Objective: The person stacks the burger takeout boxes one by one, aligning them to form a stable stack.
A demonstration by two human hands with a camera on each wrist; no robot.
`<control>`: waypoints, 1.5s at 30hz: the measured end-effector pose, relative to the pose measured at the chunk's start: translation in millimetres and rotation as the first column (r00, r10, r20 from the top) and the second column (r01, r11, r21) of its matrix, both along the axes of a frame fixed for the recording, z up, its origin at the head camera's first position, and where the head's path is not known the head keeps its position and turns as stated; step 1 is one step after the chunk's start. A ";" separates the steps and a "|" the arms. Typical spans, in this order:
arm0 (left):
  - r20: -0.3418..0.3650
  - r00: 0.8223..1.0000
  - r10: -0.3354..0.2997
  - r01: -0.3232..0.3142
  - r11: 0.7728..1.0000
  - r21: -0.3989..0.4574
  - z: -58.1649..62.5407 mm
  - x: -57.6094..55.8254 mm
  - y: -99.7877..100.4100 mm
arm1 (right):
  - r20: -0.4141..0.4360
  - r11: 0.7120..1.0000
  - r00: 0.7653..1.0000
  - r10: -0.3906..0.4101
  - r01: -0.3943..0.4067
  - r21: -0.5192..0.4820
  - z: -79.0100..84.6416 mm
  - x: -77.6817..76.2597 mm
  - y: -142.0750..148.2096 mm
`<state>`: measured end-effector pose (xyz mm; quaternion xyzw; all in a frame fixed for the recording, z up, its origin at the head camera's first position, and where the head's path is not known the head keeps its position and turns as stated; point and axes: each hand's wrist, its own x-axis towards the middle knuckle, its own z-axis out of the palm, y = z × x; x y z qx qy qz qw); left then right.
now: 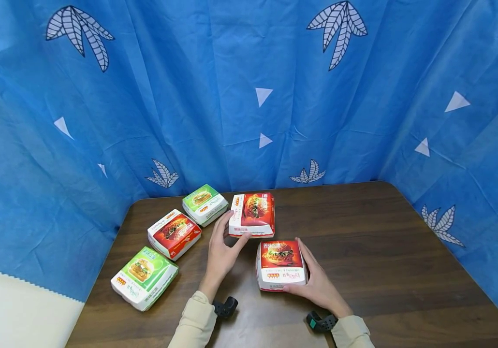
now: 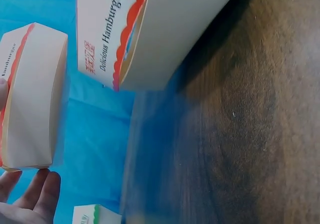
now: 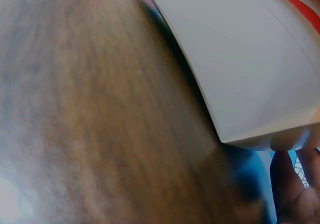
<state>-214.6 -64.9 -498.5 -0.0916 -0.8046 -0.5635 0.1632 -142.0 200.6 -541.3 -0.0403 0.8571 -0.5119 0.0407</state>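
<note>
My left hand grips a red-and-white hamburger box at the back middle of the table. Its thumb is at the near side and its fingers are along the left side. In the left wrist view, that box appears raised off the table, with fingertips against one end. Nearer to me, my right hand holds a second red-and-white hamburger box by its right side, thumb at the near edge. The right wrist view shows this box's plain white side close over the wood; contact with the table is unclear.
Three more boxes stand on the left of the brown wooden table: a green one in front, a red one behind it, and another green one at the back. A blue curtain hangs behind the table.
</note>
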 end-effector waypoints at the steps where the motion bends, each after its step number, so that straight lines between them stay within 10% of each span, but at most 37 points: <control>1: 0.003 1.000 -0.004 0.004 1.000 -0.003 0.7 1.4 0.0 | -0.003 1.000 1.000 0.001 -0.001 0.002 -0.1 -0.1 0.1; 45: -0.048 0.992 -0.113 0.105 0.984 -0.145 -1.4 59.9 12.5 | -0.056 0.999 0.998 0.028 -0.030 -0.026 -3.4 0.8 2.3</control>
